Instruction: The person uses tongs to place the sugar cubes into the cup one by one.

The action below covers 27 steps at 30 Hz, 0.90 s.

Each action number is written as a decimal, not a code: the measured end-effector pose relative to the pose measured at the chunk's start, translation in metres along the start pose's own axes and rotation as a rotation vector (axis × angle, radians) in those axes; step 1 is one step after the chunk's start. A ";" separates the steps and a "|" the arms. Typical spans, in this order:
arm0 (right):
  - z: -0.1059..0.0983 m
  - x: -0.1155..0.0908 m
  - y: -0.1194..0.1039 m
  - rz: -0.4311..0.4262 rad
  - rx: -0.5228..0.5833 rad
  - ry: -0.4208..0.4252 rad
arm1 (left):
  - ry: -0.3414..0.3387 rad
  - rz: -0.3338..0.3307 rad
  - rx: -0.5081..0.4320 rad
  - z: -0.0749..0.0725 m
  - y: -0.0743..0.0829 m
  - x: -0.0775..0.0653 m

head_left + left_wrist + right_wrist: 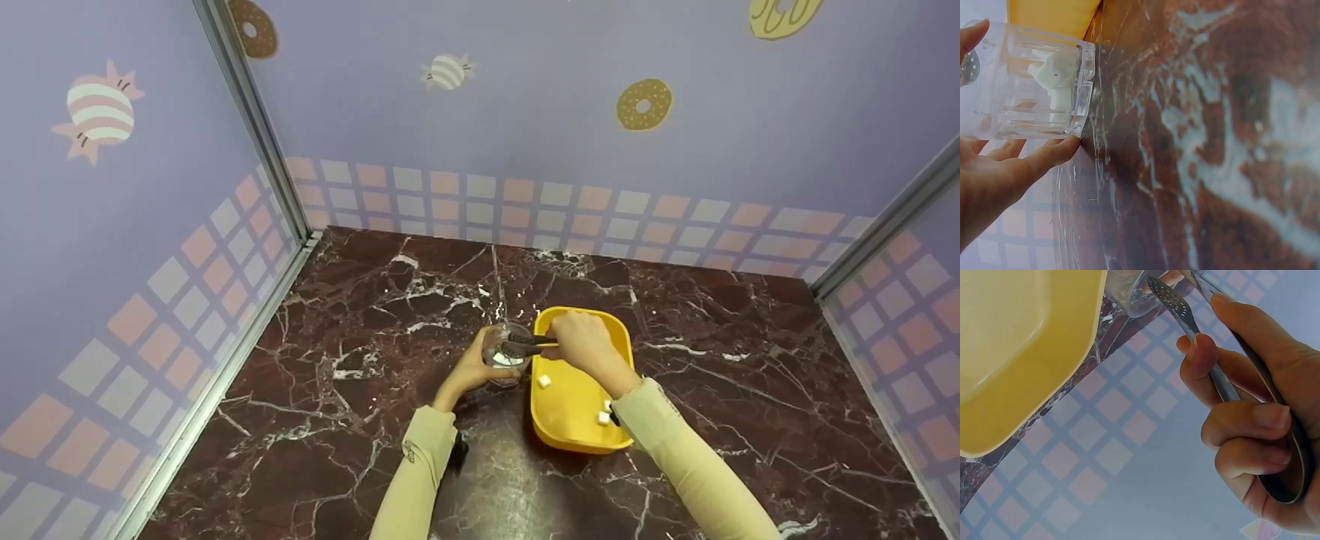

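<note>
Head view: between lilac walls [540, 120], on dark marbled surface [315, 442], left grip [472, 365] holds clear cup [500, 361], right grip [583, 341] tongs [532, 340].

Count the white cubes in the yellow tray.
3 visible: one cube near the left edge of the tray, two more cubes beside the right sleeve, which may hide more.

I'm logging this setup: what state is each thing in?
Clear cup, roughly upright, white pieces inside
Tongs, arms apart, at the cup
Yellow bin, upright, uncovered
White cubes, loose in the bin
Left hand, holding the cup
Right hand, gripping the tongs
</note>
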State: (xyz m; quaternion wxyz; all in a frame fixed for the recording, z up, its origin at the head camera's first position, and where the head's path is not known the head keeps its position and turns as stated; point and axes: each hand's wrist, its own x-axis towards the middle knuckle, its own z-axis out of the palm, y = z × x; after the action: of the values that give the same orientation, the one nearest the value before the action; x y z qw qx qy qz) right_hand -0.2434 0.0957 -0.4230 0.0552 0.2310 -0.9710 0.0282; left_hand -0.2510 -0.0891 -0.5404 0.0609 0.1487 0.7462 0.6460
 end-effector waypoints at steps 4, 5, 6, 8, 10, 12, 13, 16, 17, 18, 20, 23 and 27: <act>0.000 -0.002 0.002 -0.006 -0.005 0.000 | 0.003 -0.004 -0.001 0.001 0.001 -0.001; -0.001 -0.003 0.003 -0.008 -0.008 0.002 | 0.002 -0.009 -0.004 0.001 0.000 -0.001; -0.002 -0.004 0.003 -0.010 -0.010 0.005 | 0.001 -0.011 -0.008 0.001 -0.002 0.000; -0.003 -0.006 0.005 -0.013 -0.011 0.011 | -0.001 -0.017 -0.015 0.001 -0.007 0.002; -0.006 -0.007 0.006 -0.013 -0.011 0.019 | 0.002 -0.028 -0.012 0.001 -0.015 0.005; -0.008 -0.009 0.009 -0.012 -0.019 0.031 | 0.008 -0.040 0.013 0.002 -0.022 0.009; -0.009 -0.010 0.010 -0.012 -0.026 0.033 | 0.009 -0.047 0.029 0.002 -0.026 0.010; -0.012 -0.013 0.016 -0.001 -0.034 0.035 | 0.016 -0.054 0.064 0.002 -0.031 0.013; -0.013 -0.014 0.018 -0.001 -0.039 0.038 | 0.016 -0.053 0.069 0.002 -0.031 0.013; -0.014 -0.015 0.020 0.001 -0.042 0.039 | 0.017 -0.051 0.070 0.002 -0.032 0.013; -0.014 -0.016 0.023 0.007 -0.036 0.044 | 0.023 -0.044 0.070 0.001 -0.032 0.014; -0.015 -0.017 0.029 0.009 -0.030 0.056 | 0.033 -0.042 0.070 0.001 -0.033 0.014; -0.014 -0.019 0.035 0.024 -0.014 0.046 | 0.031 -0.025 0.047 0.000 -0.035 0.015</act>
State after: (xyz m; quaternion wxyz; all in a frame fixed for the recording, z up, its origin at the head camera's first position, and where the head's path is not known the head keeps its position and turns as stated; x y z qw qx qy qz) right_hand -0.2407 0.1364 -0.4125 0.0787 0.2184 -0.9723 0.0272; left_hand -0.2698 -0.0885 -0.5729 0.0540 0.1305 0.7638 0.6298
